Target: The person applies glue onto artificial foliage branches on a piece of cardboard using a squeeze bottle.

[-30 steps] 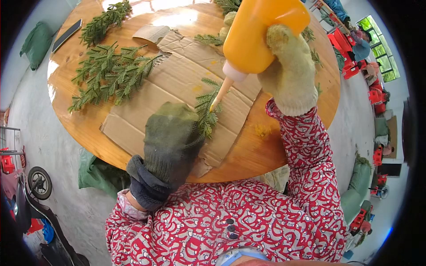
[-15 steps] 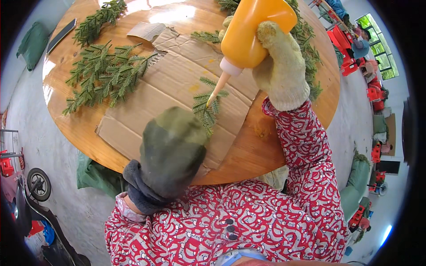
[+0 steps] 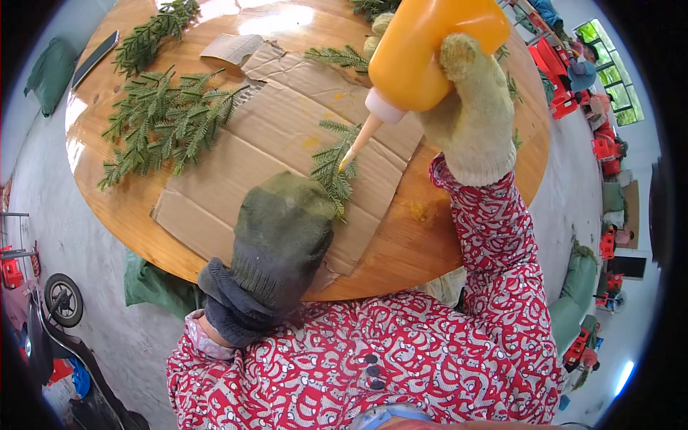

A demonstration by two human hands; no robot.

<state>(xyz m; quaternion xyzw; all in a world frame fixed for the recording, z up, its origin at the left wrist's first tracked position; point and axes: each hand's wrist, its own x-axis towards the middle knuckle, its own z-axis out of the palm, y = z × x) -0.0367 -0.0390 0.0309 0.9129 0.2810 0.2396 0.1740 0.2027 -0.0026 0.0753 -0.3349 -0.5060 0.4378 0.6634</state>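
The orange bottle (image 3: 423,61) is gripped by the right hand (image 3: 471,115) so its nozzle (image 3: 365,136) faces the sprig (image 3: 330,165); near the surface's (image 3: 423,247) front edge, the left hand's (image 3: 283,222) grip cannot be told.

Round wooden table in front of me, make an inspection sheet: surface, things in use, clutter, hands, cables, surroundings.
Surface: wooden table bearing a cardboard sheet, yellow stains on both.
Things in use: orange squeeze bottle, nozzle pointing down at a small green sprig; tip contact unclear.
Clutter: larger branches and a dark flat object at left; pale glove-like item partly behind the bottle.
Hands: gloved left hand beside the sprig, grip hidden; gloved right hand holding the bottle.
Cables: nothing seen.
Surroundings: black wheel left; barred window right.
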